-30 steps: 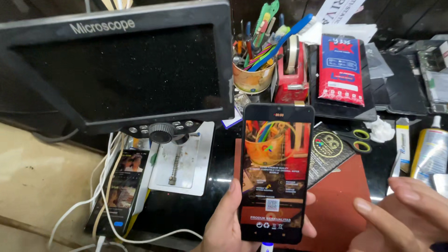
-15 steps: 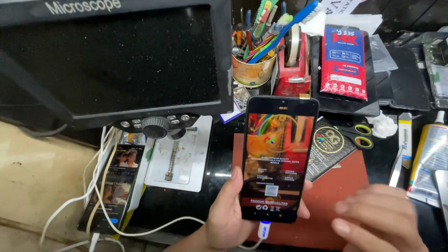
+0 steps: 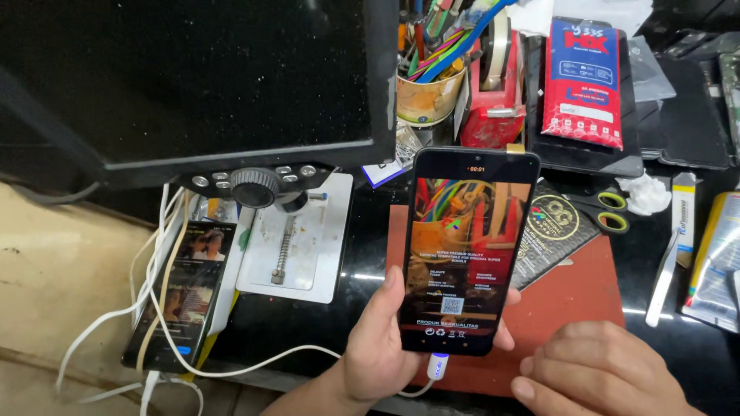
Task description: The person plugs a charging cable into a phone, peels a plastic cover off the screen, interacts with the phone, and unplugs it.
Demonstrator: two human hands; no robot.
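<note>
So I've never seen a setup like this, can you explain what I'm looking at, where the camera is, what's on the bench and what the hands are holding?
The picture comes from a camera worn on a person's head, looking down at a cluttered repair bench. The left hand holds a smartphone upright with its screen lit and a white cable plugged into its bottom. The right hand rests curled on a red mat, holding nothing. Upper left is a microscope's dark monitor. Below it lie a metal plate and a second phone. Behind stand a cup of tools, a red tape dispenser and a red packet.
</note>
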